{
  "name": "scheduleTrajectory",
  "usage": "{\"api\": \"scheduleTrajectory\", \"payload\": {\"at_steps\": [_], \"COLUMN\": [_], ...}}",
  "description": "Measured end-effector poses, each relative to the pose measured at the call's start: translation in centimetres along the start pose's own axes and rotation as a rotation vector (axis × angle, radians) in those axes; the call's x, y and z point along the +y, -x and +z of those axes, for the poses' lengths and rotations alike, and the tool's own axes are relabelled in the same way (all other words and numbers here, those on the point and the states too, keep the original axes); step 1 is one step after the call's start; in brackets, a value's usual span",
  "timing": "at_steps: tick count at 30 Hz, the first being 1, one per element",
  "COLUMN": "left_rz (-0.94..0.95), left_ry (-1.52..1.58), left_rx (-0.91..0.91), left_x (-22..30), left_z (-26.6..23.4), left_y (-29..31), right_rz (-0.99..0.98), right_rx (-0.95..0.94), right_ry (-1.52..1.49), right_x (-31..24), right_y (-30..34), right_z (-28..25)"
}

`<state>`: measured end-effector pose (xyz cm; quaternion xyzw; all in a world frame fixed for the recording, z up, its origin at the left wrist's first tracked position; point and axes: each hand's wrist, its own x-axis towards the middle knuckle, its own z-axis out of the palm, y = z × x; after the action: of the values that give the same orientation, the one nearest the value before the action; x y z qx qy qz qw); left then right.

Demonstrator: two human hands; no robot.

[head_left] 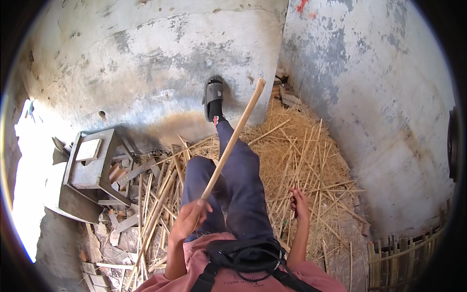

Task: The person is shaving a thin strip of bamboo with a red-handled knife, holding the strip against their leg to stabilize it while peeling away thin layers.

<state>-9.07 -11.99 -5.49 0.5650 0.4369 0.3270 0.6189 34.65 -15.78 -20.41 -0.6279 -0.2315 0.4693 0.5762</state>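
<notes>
My left hand (192, 217) is closed around the lower end of a long, pale bamboo stick (232, 146). The stick slants up and to the right across my raised leg, its far end standing in front of the wall. My right hand (300, 203) is off to the right, above the straw-like shavings, with its fingers curled in. Something thin and dark shows below those fingers, too small to name. One leg (238, 170) in dark trousers stretches forward, and its grey slide sandal (213, 97) is against the wall.
Thin bamboo strips and shavings (306, 160) cover the floor on the right. Longer sticks (154, 209) lie at the left, among broken wood and brick. A worn wooden stool (95, 158) stands by the bright opening. A slatted bamboo piece (401, 260) is at the lower right.
</notes>
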Motion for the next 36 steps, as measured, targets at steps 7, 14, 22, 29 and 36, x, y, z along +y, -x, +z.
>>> {"api": "scheduleTrajectory", "payload": {"at_steps": [7,14,22,29,36], "left_rz": [-0.02,-0.017,-0.077,-0.103,-0.096], "left_ry": [-0.01,-0.058,0.018,0.171,0.164], "left_rx": [-0.071,-0.065,-0.131,-0.262,-0.301], "left_x": [0.4,1.1,1.2,2.8,3.1], "left_z": [1.4,2.1,3.1,4.6,5.9], "left_y": [-1.1,-1.7,-2.7,-3.1,-2.9], "right_rz": [0.071,0.088,-0.115,-0.358,-0.522], "right_rx": [0.033,0.053,0.052,-0.059,-0.181], "right_ry": [-0.003,0.017,-0.036,-0.062,0.002], "right_x": [2.3,2.4,0.0,-5.1,-8.6], "right_y": [0.5,0.3,0.6,4.0,8.8], "right_z": [-1.0,-0.1,2.3,4.5,7.5]}}
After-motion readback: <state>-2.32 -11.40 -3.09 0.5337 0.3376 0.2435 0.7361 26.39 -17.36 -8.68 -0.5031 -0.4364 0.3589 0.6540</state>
